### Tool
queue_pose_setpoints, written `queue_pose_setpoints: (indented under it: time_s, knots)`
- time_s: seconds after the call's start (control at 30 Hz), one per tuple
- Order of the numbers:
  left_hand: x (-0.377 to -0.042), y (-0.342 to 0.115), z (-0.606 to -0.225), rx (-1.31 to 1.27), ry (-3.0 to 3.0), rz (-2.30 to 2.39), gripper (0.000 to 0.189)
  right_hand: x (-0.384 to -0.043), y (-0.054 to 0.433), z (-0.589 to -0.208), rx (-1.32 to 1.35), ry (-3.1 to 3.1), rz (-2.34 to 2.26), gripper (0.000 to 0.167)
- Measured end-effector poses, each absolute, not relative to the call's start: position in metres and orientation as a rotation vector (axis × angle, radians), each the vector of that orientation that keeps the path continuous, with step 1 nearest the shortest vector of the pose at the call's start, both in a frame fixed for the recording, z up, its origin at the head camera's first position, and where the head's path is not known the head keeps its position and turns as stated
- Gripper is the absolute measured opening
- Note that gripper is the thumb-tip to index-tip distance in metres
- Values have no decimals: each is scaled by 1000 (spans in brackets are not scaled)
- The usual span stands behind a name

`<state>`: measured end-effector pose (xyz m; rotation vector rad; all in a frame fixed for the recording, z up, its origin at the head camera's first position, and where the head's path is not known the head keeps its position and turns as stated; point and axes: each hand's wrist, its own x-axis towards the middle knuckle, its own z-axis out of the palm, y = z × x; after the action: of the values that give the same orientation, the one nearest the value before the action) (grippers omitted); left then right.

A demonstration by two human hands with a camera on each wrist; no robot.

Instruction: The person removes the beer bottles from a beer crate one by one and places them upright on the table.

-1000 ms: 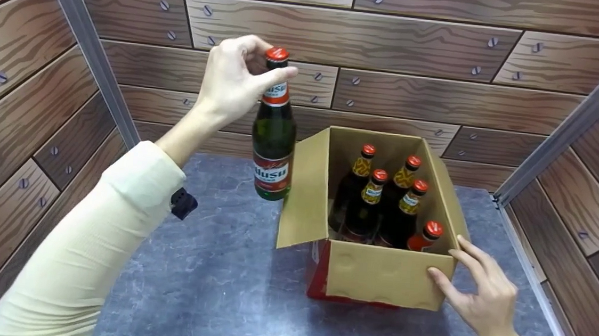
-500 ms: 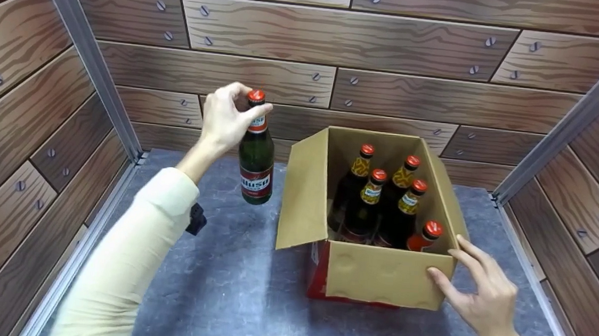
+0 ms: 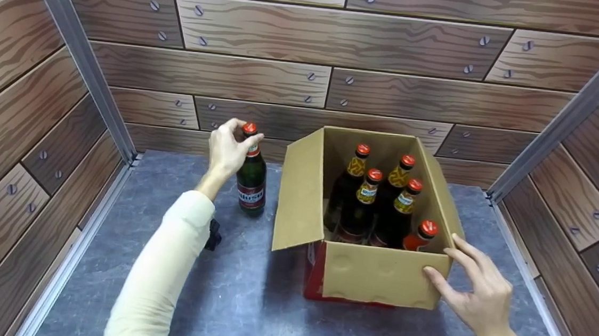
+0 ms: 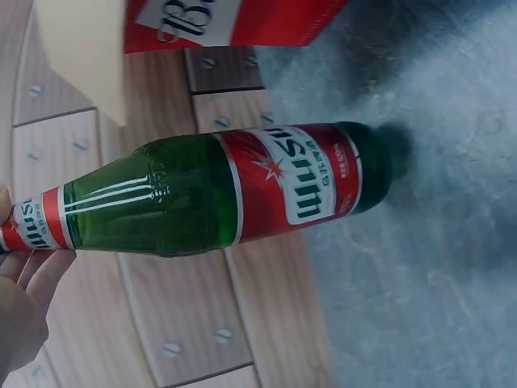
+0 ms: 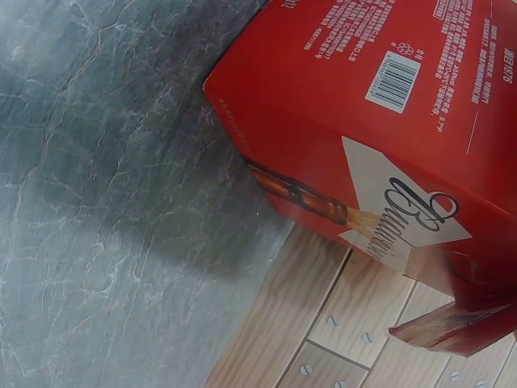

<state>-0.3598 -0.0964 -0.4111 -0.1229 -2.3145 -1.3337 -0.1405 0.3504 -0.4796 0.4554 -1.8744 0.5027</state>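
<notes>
In the head view my left hand (image 3: pixel 228 149) grips a green glass beer bottle (image 3: pixel 252 180) by its neck, just under the red cap. The bottle stands upright left of an open cardboard box (image 3: pixel 376 275); its base is at or very near the grey surface. The left wrist view shows the bottle's red label (image 4: pixel 283 182) and fingers (image 4: pixel 44 275) around the neck. My right hand (image 3: pixel 482 292) holds the box's near right corner, thumb on the front flap and fingertips on the right flap's edge. Several bottles (image 3: pixel 366 194) with red caps stand inside the box.
The box's left flap (image 3: pixel 301 195) sticks out toward the held bottle. Its outside is red with printing (image 5: pixel 323 113) in the right wrist view. Wood-patterned walls (image 3: pixel 253 79) and metal corner posts (image 3: pixel 81 54) enclose the grey marbled surface (image 3: pixel 246 302).
My left hand has lowered the bottle from above the surface, shifting it slightly left, away from the box's flap. My right hand stays at the box corner.
</notes>
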Motion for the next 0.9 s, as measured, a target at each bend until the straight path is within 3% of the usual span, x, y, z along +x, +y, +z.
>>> queue_pose_setpoints:
  time_s: [0.27, 0.9]
  knots:
    - [-361, -97, -432, -96, -2347, -1350, 30, -140, 346, -479, 480, -1855, 546, 67]
    - [-369, -92, -428, -52, -2385, -1407, 34, -142, 349, -481, 473, -1853, 546, 66]
